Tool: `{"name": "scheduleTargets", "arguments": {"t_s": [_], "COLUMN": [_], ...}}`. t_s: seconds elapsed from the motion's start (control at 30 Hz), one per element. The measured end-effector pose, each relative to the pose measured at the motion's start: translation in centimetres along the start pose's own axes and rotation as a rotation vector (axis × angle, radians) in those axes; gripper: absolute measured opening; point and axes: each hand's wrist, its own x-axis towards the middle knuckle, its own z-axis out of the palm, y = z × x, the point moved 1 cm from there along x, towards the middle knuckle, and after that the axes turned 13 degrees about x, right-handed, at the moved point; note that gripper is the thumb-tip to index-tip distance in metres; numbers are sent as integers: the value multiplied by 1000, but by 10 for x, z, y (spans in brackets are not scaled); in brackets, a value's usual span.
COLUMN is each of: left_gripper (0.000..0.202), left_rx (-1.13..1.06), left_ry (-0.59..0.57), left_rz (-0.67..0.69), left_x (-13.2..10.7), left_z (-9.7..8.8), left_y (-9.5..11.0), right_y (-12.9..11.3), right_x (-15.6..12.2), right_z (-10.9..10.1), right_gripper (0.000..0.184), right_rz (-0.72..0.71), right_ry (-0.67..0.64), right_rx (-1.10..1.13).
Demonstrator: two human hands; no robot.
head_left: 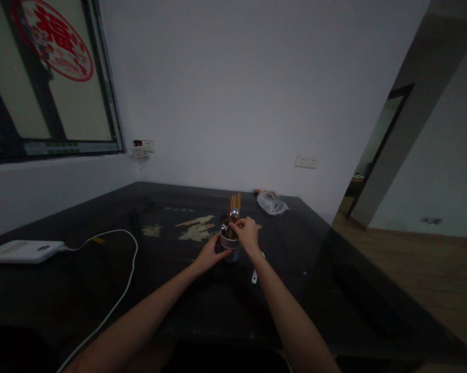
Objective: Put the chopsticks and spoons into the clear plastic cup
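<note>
A round utensil cup (230, 243) stands on the dark table, with wooden chopsticks (235, 201) upright in it. My left hand (210, 256) is wrapped around the cup's left side, thumb across its front. Over the rim, my right hand (247, 234) pinches a metal spoon (235, 212), its shiny bowl facing up beside the chopsticks. A second shiny spoon head (224, 228) shows at the cup's left rim. The lower ends of these utensils are hidden inside the cup. Partly under my right wrist lies a white utensil handle (254, 277) with a hole in its end.
The dark glossy table (171, 311) carries printed bird and flower pictures. A crumpled clear plastic bag (272, 203) lies near the wall. At the left sits a white box-shaped device (23, 252) with a white cable (131, 274). A long dark object (369, 300) lies at the right.
</note>
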Motion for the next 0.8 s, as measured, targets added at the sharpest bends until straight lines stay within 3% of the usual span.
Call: {"name": "scheduleTargets", "arguments": {"t_s": [0.33, 0.8], "left_gripper": [57, 59], "left_rx": [25, 0], "left_ry": [-10, -11], "left_rz": [-13, -23], "left_x": [0, -1], "left_z": [-1, -3], "left_y": [2, 5], "right_y": [-14, -27], "right_x": [-5, -10], "right_z": [-11, -25], "right_gripper": [32, 34], "right_rz": [7, -119], "right_ry": [-95, -65], "right_rx": [-153, -407]}}
